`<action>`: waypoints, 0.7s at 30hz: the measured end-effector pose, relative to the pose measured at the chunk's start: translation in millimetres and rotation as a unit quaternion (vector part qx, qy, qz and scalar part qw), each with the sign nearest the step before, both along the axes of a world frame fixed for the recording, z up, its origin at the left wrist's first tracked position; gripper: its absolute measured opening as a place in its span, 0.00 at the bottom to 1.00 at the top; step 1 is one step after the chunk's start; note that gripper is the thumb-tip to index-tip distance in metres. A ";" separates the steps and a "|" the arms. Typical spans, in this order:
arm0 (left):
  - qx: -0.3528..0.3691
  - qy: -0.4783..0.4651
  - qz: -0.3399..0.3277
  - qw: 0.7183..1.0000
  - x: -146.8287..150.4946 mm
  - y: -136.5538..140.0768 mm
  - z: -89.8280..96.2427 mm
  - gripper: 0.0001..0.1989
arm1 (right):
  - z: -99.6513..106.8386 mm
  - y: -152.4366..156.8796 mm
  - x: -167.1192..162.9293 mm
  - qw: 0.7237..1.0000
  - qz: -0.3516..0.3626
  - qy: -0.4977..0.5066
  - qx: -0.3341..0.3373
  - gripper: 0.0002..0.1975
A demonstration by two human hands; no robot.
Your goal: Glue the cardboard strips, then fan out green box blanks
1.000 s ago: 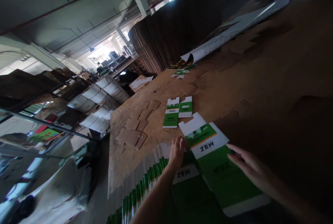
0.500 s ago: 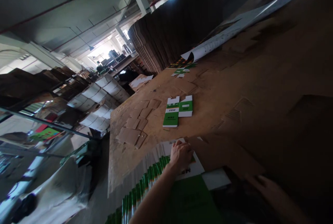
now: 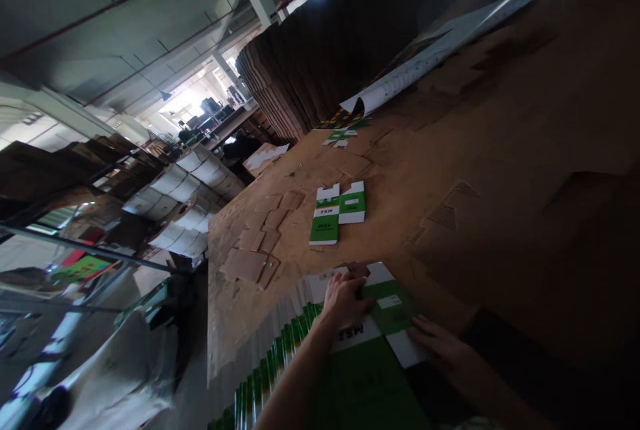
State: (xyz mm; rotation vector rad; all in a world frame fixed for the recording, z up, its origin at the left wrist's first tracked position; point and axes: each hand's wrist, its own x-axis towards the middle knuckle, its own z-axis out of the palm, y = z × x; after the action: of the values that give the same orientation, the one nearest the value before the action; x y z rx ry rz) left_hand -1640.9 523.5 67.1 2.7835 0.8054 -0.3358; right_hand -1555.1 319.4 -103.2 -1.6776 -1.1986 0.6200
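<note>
A flat green-and-white printed carton blank [image 3: 370,363] lies at the near edge of the table, with a green side panel spread to its right. My left hand [image 3: 345,298] is on its upper part, fingers bent and pressed together over the card; the fingertips are partly hidden. Beside the side panel's right edge, my right hand [image 3: 443,343] has its fingers stretched out, touching the white flap; it is dim there. To the left of my left forearm, a fanned row of similar blanks [image 3: 283,350] overlaps in a slanting line.
Another green-and-white blank [image 3: 325,227] lies farther up the brown table [image 3: 400,217]. Cardboard scraps [image 3: 250,260] sit along the left side. Tall cardboard stacks [image 3: 305,77] and a rolled printed sheet [image 3: 400,87] stand beyond. White rolls or cartons [image 3: 193,217] are left of the table.
My right hand has come up and left to the carton blank. The green side panel now shows where brown card was. My left hand stays on the blank; the view has shifted slightly.
</note>
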 end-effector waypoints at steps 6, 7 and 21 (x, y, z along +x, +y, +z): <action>0.012 0.023 -0.022 0.999 -1.6 0.1 -1.8 0.18 | -19.7 3.0 -2.4 1.000 0.010 0.003 -0.016 0.23; 0.015 0.021 -0.023 0.999 -1.6 -0.1 -2.1 0.19 | -13.7 2.8 -1.9 1.000 0.014 0.004 -0.019 0.23; 0.015 0.010 0.000 1.000 2.1 -2.6 -2.0 0.15 | 43.5 -54.6 105.1 0.929 -0.211 -0.286 -0.102 0.28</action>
State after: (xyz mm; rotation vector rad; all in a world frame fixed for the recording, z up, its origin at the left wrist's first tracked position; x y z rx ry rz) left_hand -1638.8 520.9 65.0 2.8128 0.8227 -0.3560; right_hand -1450.1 264.8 -59.7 -2.3057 -1.1245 -0.0301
